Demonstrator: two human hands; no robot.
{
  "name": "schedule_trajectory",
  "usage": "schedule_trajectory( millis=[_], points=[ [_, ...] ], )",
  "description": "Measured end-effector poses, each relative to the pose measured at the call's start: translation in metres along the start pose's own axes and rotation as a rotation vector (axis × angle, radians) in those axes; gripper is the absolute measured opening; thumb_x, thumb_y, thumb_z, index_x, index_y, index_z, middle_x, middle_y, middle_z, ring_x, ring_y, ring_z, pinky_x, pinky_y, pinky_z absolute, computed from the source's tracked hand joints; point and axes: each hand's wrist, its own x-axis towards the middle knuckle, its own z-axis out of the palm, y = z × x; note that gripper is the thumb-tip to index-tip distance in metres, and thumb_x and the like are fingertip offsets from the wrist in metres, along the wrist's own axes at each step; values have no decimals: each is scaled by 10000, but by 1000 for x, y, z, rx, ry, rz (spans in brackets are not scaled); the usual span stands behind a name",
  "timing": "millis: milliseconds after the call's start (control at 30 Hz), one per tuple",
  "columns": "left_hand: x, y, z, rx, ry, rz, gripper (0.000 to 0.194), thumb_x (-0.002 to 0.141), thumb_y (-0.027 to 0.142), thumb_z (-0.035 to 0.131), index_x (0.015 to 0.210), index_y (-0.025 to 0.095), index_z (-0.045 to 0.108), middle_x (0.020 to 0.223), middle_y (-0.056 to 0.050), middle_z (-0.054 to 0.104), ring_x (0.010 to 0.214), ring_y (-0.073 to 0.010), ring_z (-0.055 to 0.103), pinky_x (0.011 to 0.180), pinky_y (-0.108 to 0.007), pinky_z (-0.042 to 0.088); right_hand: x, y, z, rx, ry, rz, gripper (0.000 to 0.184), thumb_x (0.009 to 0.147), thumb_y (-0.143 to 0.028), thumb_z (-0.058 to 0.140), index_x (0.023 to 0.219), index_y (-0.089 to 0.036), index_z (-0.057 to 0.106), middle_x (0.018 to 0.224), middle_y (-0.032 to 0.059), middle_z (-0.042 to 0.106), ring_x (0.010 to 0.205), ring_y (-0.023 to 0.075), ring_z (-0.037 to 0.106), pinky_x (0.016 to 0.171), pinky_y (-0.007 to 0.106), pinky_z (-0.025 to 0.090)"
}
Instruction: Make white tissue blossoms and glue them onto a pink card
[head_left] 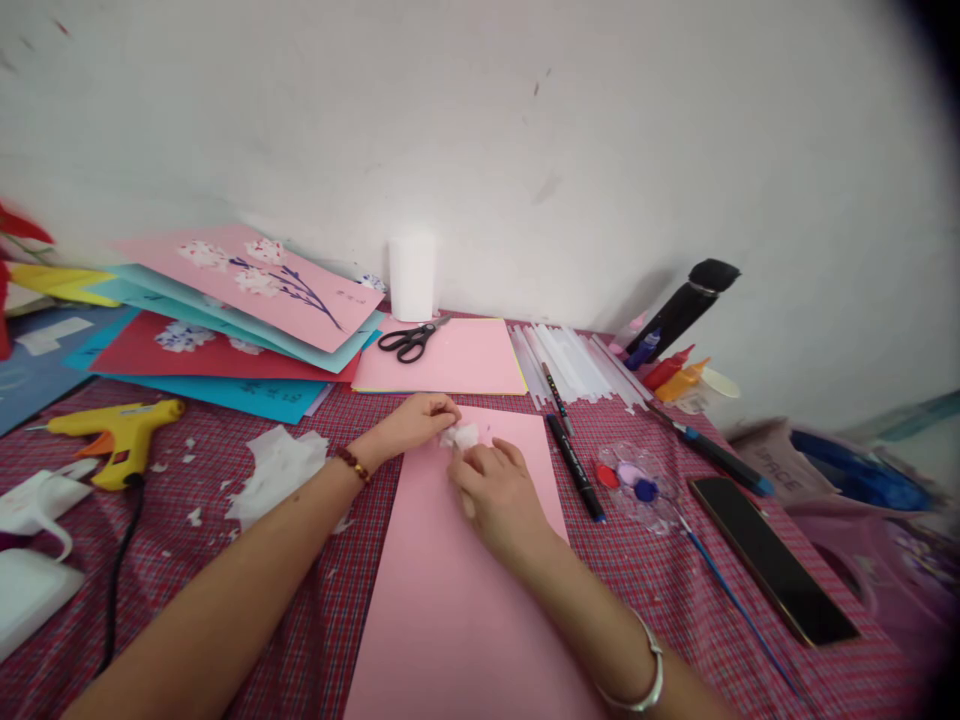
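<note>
A pink sheet of paper [450,600] lies lengthwise in front of me. Near its far end is a small crumpled piece of white tissue paper [460,435] between my two hands. My left hand [411,422] reaches in from the left, thumb and fingertips pinched together at the tissue's edge. Bent over the sheet, my right hand [499,500] has its thumb and fingers closed at the tissue's near side; its fingertips are partly hidden. More white tissue [277,470] lies loose beside my left forearm, with small torn scraps around it.
A yellow glue gun [124,435] with a black cord lies left, below stacked painted cards [262,285]. Black scissors [409,342] rest on more pink paper behind. To the right are a black marker [575,468], a paint palette [637,485], glue sticks [566,360] and a phone [772,555].
</note>
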Motion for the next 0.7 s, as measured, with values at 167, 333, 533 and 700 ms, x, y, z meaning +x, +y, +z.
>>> schedule_trajectory(
  millis=[167,333,533,700],
  points=[
    [-5,7,-11,-24,-165,-13,232,716,250,535,899,130,611,823,-30,634,737,-139,561,697,-258,436,-2,-4,-2,30,-49,5,182,825,-85,490,880,-222,598,945,51,601,862,178,557,986,440,291],
    [-10,11,-16,308,-169,47,251,615,175,570,859,145,618,794,-21,615,692,-141,527,609,-231,387,-3,2,-6,248,109,86,174,890,-169,451,942,-230,606,878,44,635,858,176,575,909,380,374],
    [-7,6,-7,489,-72,114,60,642,170,514,644,158,573,666,-3,547,601,-124,469,544,-231,324,-8,12,-7,573,264,323,206,917,-260,403,942,-227,605,838,50,644,833,195,598,747,328,446],
    [-7,8,-13,237,-132,42,95,661,182,498,698,146,577,668,-3,591,614,-124,511,563,-220,374,-7,16,-3,615,228,327,209,915,-263,411,944,-222,613,868,56,651,862,198,596,740,318,447]
  ],
)
